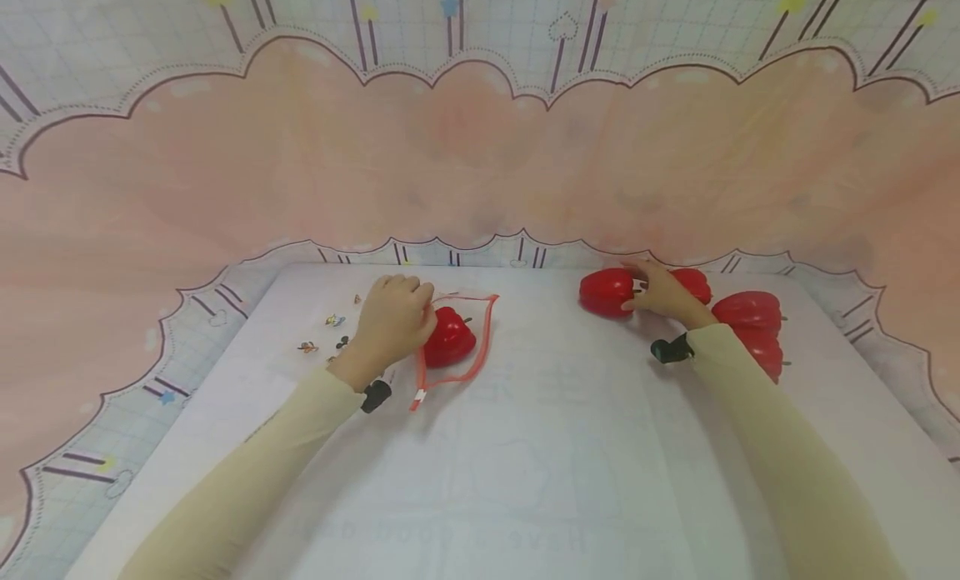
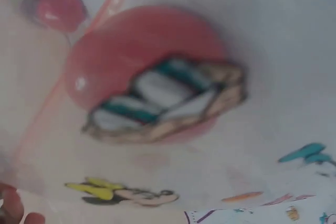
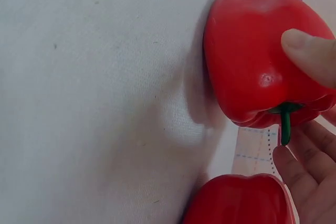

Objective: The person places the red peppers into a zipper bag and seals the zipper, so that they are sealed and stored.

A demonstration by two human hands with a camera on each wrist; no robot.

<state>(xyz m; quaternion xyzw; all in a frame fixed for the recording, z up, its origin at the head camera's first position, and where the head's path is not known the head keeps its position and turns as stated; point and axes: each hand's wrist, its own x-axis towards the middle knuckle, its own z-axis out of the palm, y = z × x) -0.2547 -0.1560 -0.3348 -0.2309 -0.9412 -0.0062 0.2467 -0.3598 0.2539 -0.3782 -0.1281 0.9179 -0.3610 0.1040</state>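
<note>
In the head view my left hand (image 1: 396,317) holds the edge of a clear plastic zip bag with small cartoon prints. Its orange-red zipper trim (image 1: 486,338) forms a wide loop, the mouth standing apart. Within that loop shows a red bell pepper (image 1: 452,338); the left wrist view has a red pepper (image 2: 142,51) behind the printed plastic. Farther right, my right hand (image 1: 663,295) grips another bell pepper (image 1: 603,293). In the right wrist view the thumb (image 3: 307,51) presses on its side, and the fingers lie beneath by the green stem (image 3: 285,127).
Beside and behind the right hand lie more red peppers, one at the back (image 1: 693,284) and two stacked closely at the right (image 1: 750,312). A white tabletop (image 1: 525,455) spreads beneath, its far edge meeting a patterned peach curtain (image 1: 450,172).
</note>
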